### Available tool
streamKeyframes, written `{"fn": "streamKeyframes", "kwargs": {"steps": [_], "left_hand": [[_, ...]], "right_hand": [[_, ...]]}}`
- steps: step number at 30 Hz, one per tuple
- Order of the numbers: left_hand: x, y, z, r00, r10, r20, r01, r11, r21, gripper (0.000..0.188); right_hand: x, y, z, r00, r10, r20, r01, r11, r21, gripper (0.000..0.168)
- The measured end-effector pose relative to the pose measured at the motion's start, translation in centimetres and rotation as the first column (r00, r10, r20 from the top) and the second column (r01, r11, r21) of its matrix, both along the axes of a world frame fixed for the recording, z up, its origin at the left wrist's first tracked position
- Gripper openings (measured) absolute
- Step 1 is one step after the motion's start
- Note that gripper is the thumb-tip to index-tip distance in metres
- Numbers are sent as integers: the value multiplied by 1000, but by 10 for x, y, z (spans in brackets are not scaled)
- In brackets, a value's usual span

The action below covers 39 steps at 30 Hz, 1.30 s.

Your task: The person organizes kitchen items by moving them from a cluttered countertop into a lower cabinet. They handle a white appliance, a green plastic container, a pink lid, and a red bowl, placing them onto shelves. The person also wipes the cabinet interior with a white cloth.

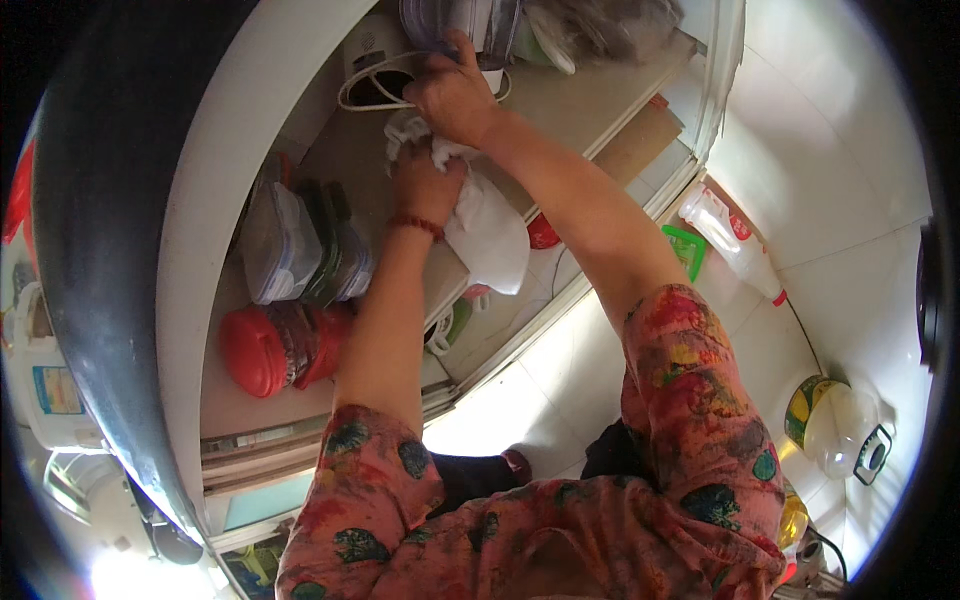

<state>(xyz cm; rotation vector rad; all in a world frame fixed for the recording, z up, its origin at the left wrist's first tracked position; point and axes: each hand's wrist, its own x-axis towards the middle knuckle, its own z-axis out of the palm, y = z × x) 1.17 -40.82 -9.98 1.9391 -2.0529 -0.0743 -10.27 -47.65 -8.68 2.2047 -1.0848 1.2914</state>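
Inside a low cabinet, my left hand point(427, 184) presses a bunched white cloth point(491, 232) onto the shelf point(360, 161). One end of the cloth hangs over the shelf's front edge. Just beyond it, my right hand point(456, 94) is closed around part of a looped white cord point(360, 86); its fingertips are partly hidden. Close to those fingers stands a clear plastic jug-like vessel point(439, 19), cut off by the top of the picture. A white appliance point(367, 45) with small vent holes sits behind the cord.
Lidded clear containers point(281, 247) and a red-lidded jar point(255, 351) stand left of my left forearm. Plastic bags point(607, 30) lie deeper in. Below the shelf are cups point(442, 330). A white bottle point(731, 240), a green-rimmed item point(684, 251) and a large clear jug point(832, 424) are at right.
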Motion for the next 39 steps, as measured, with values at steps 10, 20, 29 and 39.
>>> {"fn": "streamKeyframes", "kwargs": {"steps": [10, 20, 29, 39], "left_hand": [[-24, 175, 44, 976, -176, -126, 197, 962, 187, 51], [7, 13, 11, 978, 205, -25, -205, 979, 16, 66], [-31, 62, -4, 897, -394, -202, 399, 917, -13, 45], [1, 148, 24, 847, -195, -495, 210, 977, -25, 33]], "right_hand": [[-2, -5, 4, 995, -7, -101, 22, 988, 153, 15], [-12, -5, 5, 985, 18, -171, 23, 971, 237, 18], [-27, -10, 10, 967, 112, -227, -21, 929, 371, 22], [-31, 1, 17, 960, 120, -252, 13, 883, 469, 20]]}}
